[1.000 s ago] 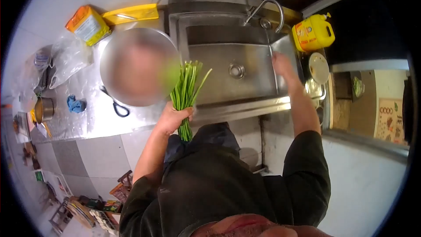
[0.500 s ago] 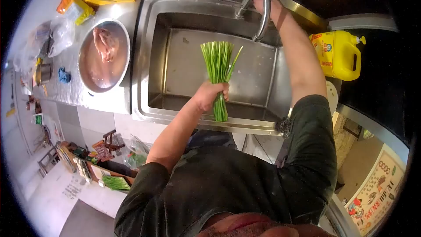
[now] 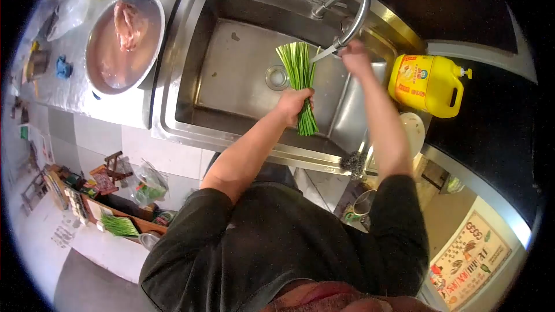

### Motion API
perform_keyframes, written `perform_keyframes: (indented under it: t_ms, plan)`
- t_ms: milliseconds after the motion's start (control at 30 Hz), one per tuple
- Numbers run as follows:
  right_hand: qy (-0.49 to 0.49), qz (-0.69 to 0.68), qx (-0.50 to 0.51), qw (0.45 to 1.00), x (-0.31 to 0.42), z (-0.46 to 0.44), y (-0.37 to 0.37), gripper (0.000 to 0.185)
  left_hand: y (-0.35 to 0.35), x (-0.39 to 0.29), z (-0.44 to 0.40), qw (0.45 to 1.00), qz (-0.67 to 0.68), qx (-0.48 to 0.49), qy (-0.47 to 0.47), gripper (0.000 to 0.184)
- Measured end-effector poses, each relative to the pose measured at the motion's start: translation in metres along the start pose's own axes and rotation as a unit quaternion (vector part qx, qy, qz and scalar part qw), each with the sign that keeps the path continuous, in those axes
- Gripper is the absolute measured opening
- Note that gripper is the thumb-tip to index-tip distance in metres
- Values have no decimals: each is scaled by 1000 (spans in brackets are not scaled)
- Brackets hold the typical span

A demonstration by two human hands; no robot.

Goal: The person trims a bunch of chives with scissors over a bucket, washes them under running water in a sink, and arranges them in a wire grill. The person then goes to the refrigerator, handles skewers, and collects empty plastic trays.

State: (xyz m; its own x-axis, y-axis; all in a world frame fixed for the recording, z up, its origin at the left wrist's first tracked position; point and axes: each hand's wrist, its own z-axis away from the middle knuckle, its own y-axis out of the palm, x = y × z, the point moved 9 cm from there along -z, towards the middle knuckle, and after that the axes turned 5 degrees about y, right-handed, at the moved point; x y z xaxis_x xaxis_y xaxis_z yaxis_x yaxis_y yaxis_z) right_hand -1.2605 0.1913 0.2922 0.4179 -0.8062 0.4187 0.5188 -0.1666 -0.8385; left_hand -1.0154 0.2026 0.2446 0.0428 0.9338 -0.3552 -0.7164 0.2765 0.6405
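My left hand (image 3: 295, 106) is closed around the middle of a bunch of green chives (image 3: 297, 63), holding it over the steel sink (image 3: 231, 75) with the cut ends fanned toward the back. From the curved faucet (image 3: 363, 14), a stream of water (image 3: 325, 53) runs down toward the top of the bunch. Just right of the spout is my right hand (image 3: 354, 58), apart from the chives; motion smears its fingers. The drain (image 3: 277, 77) shows on the sink floor beside the bunch.
Left of the sink stands a metal basin (image 3: 92, 60) holding raw meat (image 3: 128, 26) in cloudy water. A yellow jug (image 3: 426, 85) with a pump sits on the right, near a white plate (image 3: 411, 130). A dark scrubber (image 3: 352, 163) rests at the sink's front corner.
Water now flows from the faucet. My right hand has come away from behind the faucet toward the spout. The chives are nearer the spout, and the whole view has turned and shifted.
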Motion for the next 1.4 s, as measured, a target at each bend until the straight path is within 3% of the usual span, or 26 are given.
perform_keyframes:
  t_ms: [33,67,133,200,233,333,433,533,567,667,700,800,833,900,933,1033,1133,1233,1333,1367,1400]
  plan:
    - [92,-144,177,969,-21,31,38,35,-1,1,-3,999,-15,-21,19,10]
    - [153,-195,202,947,-13,77,53,43,-2,3,-8,998,-32,-42,37,11]
    - [166,-191,263,931,-36,120,98,48,-11,23,-18,980,-164,-84,76,14]
    - [174,-331,318,871,-14,146,117,43,-6,26,-21,915,-348,-111,172,17]
    - [247,-343,312,851,-21,154,120,41,-7,36,-17,918,-350,-133,130,15]
    - [261,-347,303,849,-20,159,118,52,-2,45,-22,870,-444,-77,202,17]
    - [243,-347,313,850,-25,143,128,45,-8,51,-31,904,-387,-72,168,22]
    - [200,-344,294,869,-6,118,126,39,2,10,-14,912,-374,-63,156,32]
    - [192,-341,276,878,1,111,122,35,5,1,-10,929,-350,-44,114,40]
    - [180,-337,280,880,18,105,109,29,11,-3,-8,974,-201,42,94,39]
    - [169,-318,288,887,21,108,103,25,10,6,-14,983,-152,64,80,36]
    - [65,-196,208,956,17,97,79,23,-12,-13,-7,940,-321,94,60,43]
    - [37,-42,223,973,-8,82,87,28,-27,-13,-20,952,-286,90,59,43]
    - [1,75,160,984,17,93,63,32,-22,-44,-26,989,-44,37,134,42]
    - [-16,132,127,983,34,103,50,35,-19,-55,-27,983,80,8,167,42]
    - [-16,270,92,958,66,122,34,36,12,-68,-52,975,155,31,157,41]
    - [11,333,43,942,50,106,15,32,25,-60,-70,949,214,106,203,41]
    - [-1,359,10,933,48,102,3,25,11,-55,-42,972,144,-1,186,31]
    - [-79,419,-30,904,60,106,3,20,-10,-39,-49,963,225,18,144,38]
    - [-113,442,-48,889,67,107,4,18,-8,-36,-46,957,279,5,83,46]
    - [-142,457,-65,876,72,107,7,17,-12,-37,-57,969,221,-25,109,42]
